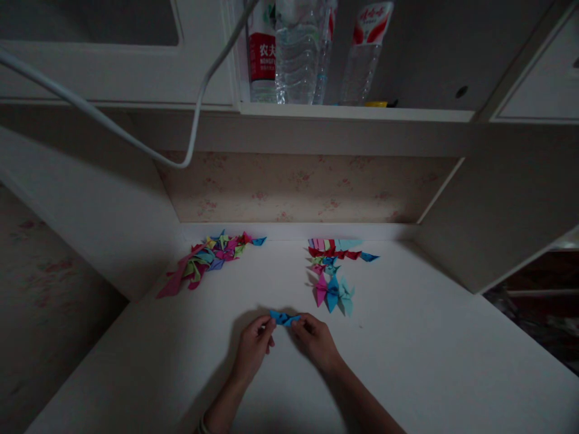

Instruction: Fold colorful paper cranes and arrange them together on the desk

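A small blue folded-paper piece (284,319) is stretched between my two hands over the white desk (181,361). My left hand (254,340) pinches its left end between thumb and finger. At the other end, my right hand (315,339) pinches it in the same way. Beyond my right hand, several origami pieces in pink, red, green and blue lie in rows; the nearest row holds a pink one (321,290), a blue one (332,293) and a pale teal one (346,295). A mixed heap of coloured folded paper (212,259) lies at the back left.
Above the desk, a shelf (362,113) holds several plastic bottles (296,54). A white cable (196,114) hangs down in front of the cabinet at upper left. Side panels (493,211) close in the desk left and right, with flowered wallpaper (298,187) behind.
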`<action>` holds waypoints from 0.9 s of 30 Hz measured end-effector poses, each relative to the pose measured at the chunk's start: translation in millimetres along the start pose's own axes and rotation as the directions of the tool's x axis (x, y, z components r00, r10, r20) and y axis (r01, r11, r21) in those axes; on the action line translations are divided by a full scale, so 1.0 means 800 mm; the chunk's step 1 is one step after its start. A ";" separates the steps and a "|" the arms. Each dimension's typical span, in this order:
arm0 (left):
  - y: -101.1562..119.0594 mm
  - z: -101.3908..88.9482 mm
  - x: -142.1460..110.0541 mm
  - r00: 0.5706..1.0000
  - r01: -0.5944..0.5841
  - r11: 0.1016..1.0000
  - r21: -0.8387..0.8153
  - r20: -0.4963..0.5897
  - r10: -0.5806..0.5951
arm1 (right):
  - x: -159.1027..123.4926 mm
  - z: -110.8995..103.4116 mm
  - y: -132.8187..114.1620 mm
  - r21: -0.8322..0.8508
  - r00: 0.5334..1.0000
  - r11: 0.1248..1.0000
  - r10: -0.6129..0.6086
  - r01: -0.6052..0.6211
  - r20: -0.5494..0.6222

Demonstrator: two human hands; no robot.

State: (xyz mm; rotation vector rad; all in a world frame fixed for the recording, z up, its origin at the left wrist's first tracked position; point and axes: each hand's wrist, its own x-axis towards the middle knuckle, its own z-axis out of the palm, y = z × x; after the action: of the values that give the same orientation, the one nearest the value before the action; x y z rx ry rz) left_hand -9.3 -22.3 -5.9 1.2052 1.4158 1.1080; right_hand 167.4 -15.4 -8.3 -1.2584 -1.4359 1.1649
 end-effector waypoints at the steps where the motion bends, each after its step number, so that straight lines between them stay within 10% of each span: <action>1: 0.000 0.000 0.000 1.000 0.000 1.000 0.010 0.002 0.000 | 0.000 0.000 -0.002 -0.001 1.000 1.000 0.008 -0.008 -0.003; 27: 0.000 0.003 -0.002 0.998 -0.020 0.998 0.051 0.062 0.017 | -0.001 -0.002 -0.004 -0.081 1.000 0.997 -0.017 0.018 0.005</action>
State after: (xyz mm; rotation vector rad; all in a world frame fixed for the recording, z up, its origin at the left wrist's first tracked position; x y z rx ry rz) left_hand -6.5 -23.4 -5.8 1.2807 1.3964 1.0438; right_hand 168.4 -16.4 -4.6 -1.2973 -1.5076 1.1077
